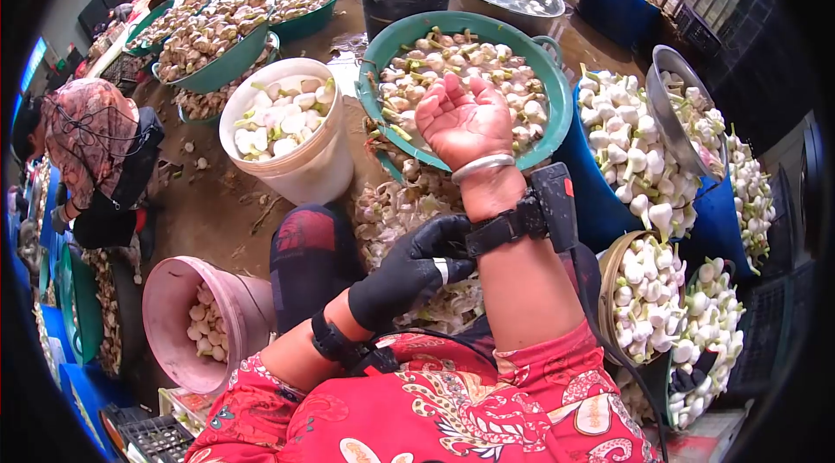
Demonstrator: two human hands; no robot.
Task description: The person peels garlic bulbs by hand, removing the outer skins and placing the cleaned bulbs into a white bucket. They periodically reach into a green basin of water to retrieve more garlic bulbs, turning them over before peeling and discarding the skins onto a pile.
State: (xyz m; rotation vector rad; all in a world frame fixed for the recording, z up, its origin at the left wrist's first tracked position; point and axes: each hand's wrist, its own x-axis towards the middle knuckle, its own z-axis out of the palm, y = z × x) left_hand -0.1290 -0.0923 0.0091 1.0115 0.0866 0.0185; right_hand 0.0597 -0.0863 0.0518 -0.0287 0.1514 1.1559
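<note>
My right hand [465, 119] is bare and palm up, its fingers loosely curled and nothing in it. It hovers over a green basin [557, 106] of garlic bulbs [522, 72] in water. A silver bangle [484, 166] circles that wrist. Below the bangle, a black strap [509, 228] carries a black device [555, 202] on the forearm. My left hand [413, 272], in a black glove with a white band on one finger, reaches across, its bent fingers closed at the strap's edge. The fingertips are partly hidden there. Another black strap [335, 341] wraps my left wrist.
A white bucket [287, 163] of peeled garlic stands left of the basin, and a pink bucket [170, 324] lies tilted nearer me. Blue tubs [591, 193] heaped with garlic crowd the right. Garlic skins [400, 215] lie between my knees. A person [91, 141] bends at the left.
</note>
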